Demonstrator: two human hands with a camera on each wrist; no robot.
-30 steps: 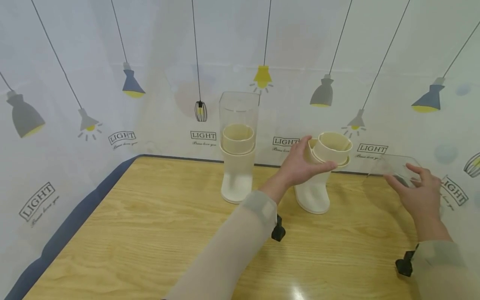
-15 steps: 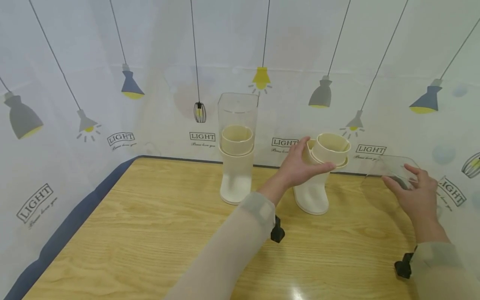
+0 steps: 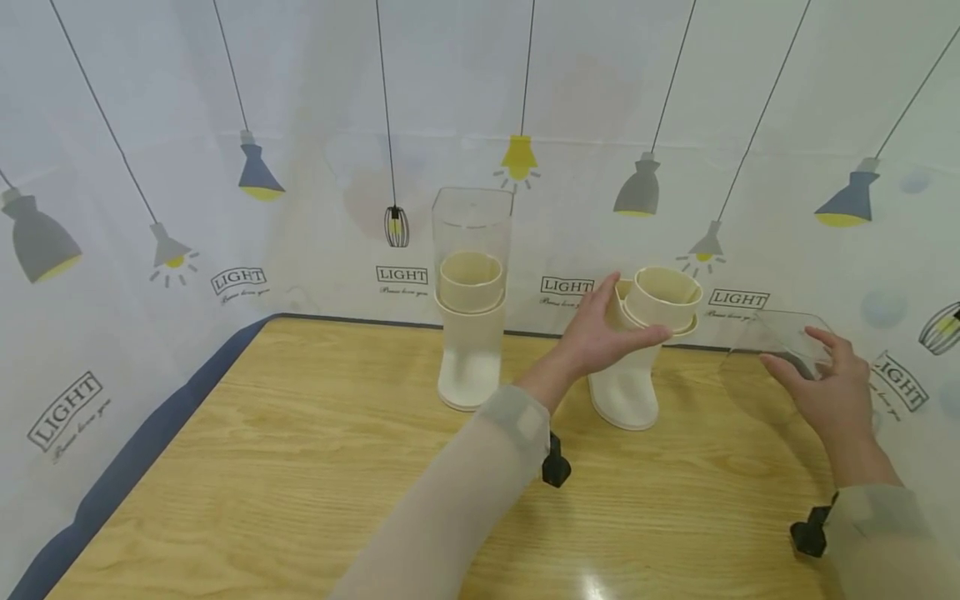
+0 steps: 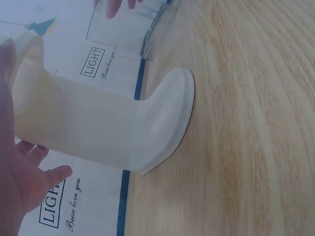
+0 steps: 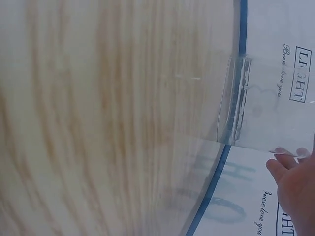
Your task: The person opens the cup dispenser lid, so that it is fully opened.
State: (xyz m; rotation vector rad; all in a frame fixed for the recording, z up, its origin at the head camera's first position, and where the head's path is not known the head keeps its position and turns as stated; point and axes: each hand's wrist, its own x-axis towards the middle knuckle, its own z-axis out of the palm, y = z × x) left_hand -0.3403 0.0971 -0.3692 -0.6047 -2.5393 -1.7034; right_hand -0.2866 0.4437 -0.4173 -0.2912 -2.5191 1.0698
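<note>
My left hand [image 3: 596, 337] grips the upper part of a cream plastic dispenser base [image 3: 626, 396], which has a round collar on top and a curved foot. In the left wrist view the base [image 4: 98, 125] stands on the table, fingers around its top end. Off to the right, my right hand [image 3: 843, 396] holds a clear plastic container [image 3: 783, 329], thumb and fingers spread across it. The right wrist view shows this see-through container [image 5: 268, 110] near the table's back edge; whether it touches the table I cannot tell.
A matching cream base [image 3: 472, 354] stands upright left of the hands, topped by a clear container [image 3: 472, 212]. Behind the wooden table [image 3: 300, 467] hangs a white cloth [image 3: 322, 183] printed with lamps. Black camera mounts [image 3: 555, 467] hang below the wrists.
The head view has shifted slightly, so the scene sits a little further left. Both hands keep their holds, with no clear movement of base or container.
</note>
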